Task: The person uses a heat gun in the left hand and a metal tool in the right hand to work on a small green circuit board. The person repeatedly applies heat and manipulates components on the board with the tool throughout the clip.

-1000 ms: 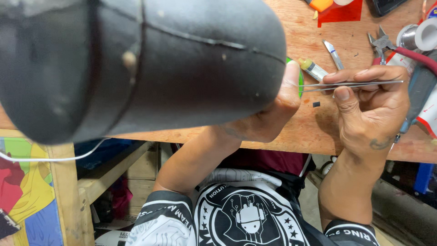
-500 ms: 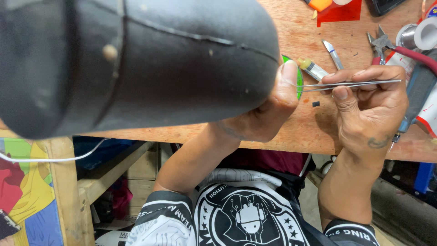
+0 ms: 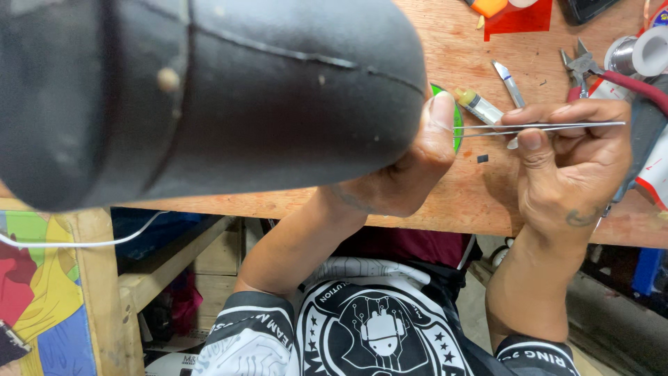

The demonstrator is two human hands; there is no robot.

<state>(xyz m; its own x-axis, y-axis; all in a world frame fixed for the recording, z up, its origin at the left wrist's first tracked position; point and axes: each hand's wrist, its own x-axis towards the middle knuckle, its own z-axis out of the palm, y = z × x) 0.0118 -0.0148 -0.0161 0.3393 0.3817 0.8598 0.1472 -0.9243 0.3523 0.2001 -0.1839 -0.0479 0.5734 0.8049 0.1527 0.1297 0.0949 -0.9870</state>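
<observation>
The right hand (image 3: 574, 167) is closed in a pinch grip on a pair of thin metal tweezers (image 3: 550, 127), held nearly level with the tips pointing toward the left hand (image 3: 410, 170). The thumb and forefinger press the 2 tweezer arms together near mid-length.

The left hand is curled, its thumb pressed against a small green disc-shaped part (image 3: 456, 125) at the tweezer tips. Most of the left hand's fingers are hidden behind a large dark rounded object (image 3: 209, 90) close to the camera, so the full grip on the green part cannot be told.

Just below the tweezers, 1 small black square chip (image 3: 482, 159) lies on the wooden workbench (image 3: 445, 202), apart from both hands. Just behind the tweezers lies a small syringe (image 3: 479, 106) with a yellowish tip, and beside it a craft knife (image 3: 509, 83). Farther right lie red-handled cutters (image 3: 591, 69) and a roll of white tape (image 3: 653, 50). A red flat piece (image 3: 518, 17) lies at the far edge of the bench. A white cable (image 3: 83, 242) hangs under the bench at left.
</observation>
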